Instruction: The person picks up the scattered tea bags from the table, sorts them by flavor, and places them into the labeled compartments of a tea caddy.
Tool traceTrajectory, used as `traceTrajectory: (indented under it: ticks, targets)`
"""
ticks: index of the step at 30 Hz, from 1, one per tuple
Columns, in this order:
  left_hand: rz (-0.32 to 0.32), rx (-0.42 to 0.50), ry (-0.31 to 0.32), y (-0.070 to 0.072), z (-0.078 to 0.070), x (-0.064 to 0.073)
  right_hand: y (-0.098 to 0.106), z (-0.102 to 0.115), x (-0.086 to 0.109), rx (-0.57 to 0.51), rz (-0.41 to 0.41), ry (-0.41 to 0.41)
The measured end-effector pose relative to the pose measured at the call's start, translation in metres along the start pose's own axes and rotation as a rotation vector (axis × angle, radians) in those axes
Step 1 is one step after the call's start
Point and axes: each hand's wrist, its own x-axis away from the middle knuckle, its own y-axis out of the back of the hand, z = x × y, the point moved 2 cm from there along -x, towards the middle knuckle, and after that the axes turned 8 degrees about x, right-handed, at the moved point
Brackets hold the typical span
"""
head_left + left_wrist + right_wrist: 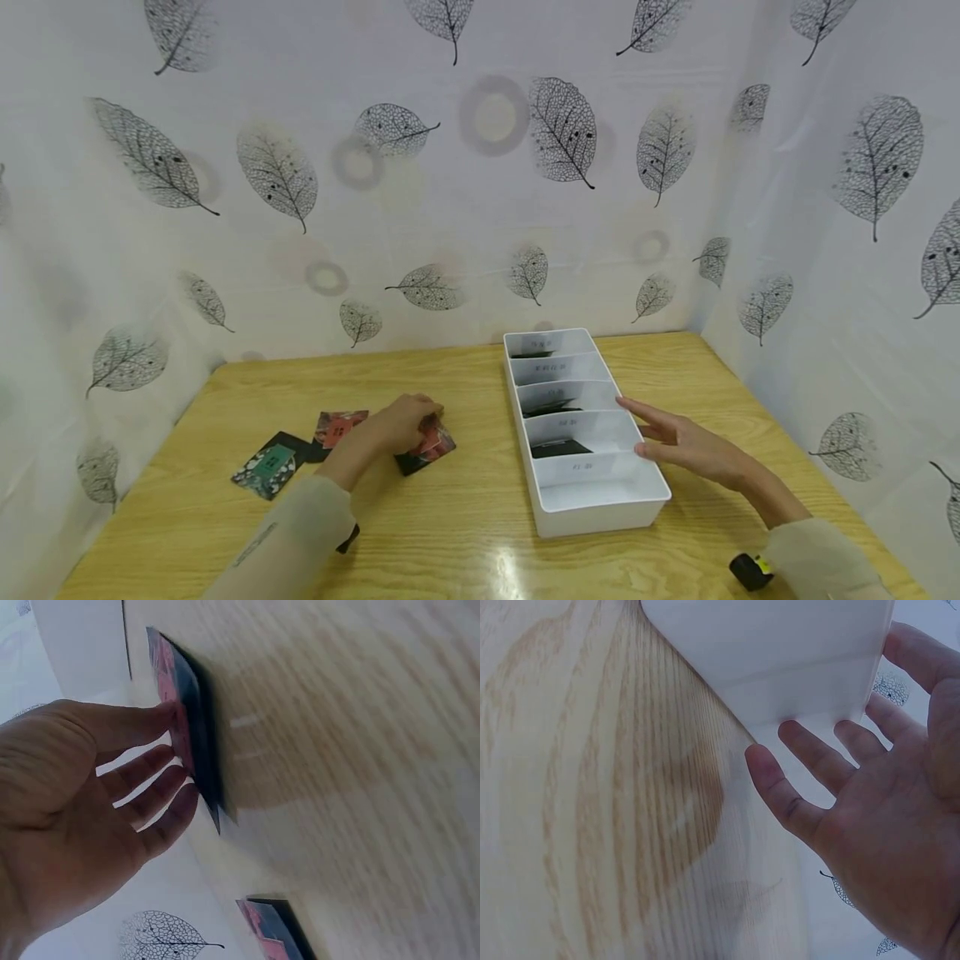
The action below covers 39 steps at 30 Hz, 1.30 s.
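My left hand pinches a small flat square packet with a red patterned face and dark edges. In the left wrist view the thumb lies on the red face of this packet, while the other fingertips meet its edge, close over the table. My right hand, its fingers stretched out, touches the right side of a long white divided box. The right wrist view has the fingertips against the smooth wall of this box. Dark packets stand in several of its labelled compartments; the nearest one shows bare white.
On the wooden table, left of my left hand, lie a red packet and a green packet. A leaf-patterned curtain encloses the back and sides. Black wrist gear shows by my right sleeve.
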Motion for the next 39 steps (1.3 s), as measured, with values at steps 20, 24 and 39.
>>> traceTrajectory:
  ticks: [20,24,39]
  targets:
    - [0.144,0.153,0.304,0.019,0.011,0.000,0.001,0.000,-0.001,-0.004,0.017,0.010]
    - [0.122,0.190,0.324,0.022,0.015,0.004,0.001,-0.001,-0.002,0.002,0.021,0.004]
    - [-0.108,0.364,0.291,0.029,0.030,0.024,0.001,0.001,-0.001,-0.001,0.019,0.002]
